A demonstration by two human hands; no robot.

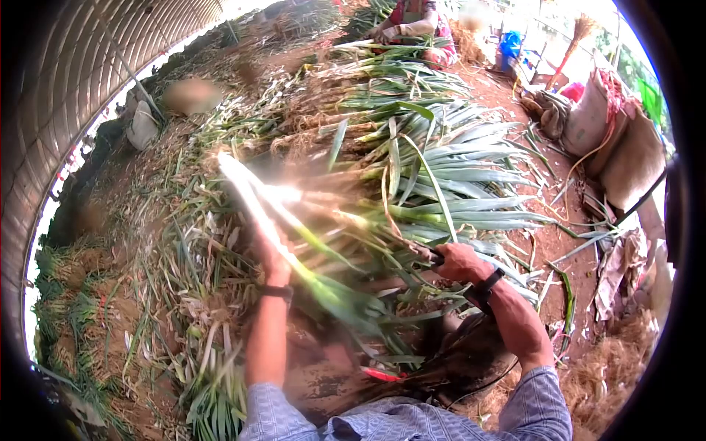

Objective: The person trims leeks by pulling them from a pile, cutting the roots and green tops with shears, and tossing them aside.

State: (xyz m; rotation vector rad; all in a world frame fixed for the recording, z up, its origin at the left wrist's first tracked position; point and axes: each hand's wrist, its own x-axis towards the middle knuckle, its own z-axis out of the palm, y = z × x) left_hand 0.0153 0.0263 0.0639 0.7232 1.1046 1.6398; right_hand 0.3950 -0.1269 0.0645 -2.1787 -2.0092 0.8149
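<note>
White-stemmed leeks (254, 197) stretch from the upper left down to blurred green leaves at the centre. My left hand (273, 253) is at their pale stems, its fingers mostly hidden and smeared by motion. Further right, my right hand (462, 263) is closed around a dark handle (437, 257), whose far end is lost among roots and leaves. Just beyond both hands lies a large pile of leeks (471, 176), roots to the left and leaves to the right.
Another person (419, 28) sits at the top behind the pile. Sacks (625, 147) stand at the right. Leaf scraps (213, 250) cover the ground on the left, with bundled green plants (62, 323) at the far left. Loose roots (610, 375) lie at lower right.
</note>
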